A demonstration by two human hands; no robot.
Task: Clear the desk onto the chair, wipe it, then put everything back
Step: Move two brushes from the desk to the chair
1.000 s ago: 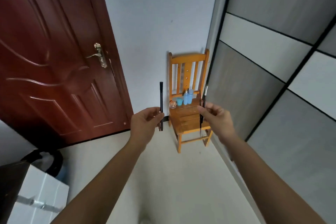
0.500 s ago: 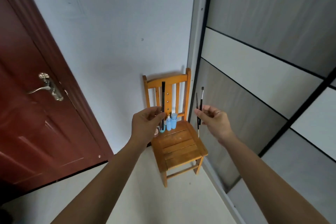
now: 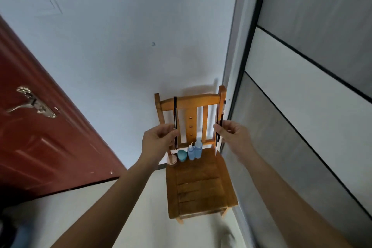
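Head view shows both arms stretched forward over the wooden chair [image 3: 198, 183]. Left hand [image 3: 158, 142] pinches one black pencil [image 3: 175, 115] upright — right hand [image 3: 234, 137] pinches two thin brushes [image 3: 221, 121], also upright, above the seat's back edge near the blue bottles [image 3: 194, 151].

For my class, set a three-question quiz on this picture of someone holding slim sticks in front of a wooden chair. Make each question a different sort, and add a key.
1. True or false: the left hand pinches one black stick upright.
2. Which stand on the chair seat? A) books B) blue bottles C) towels
3. Short answer: which hand holds the thin brushes?

Key: 1 true; 2 B; 3 the right hand.
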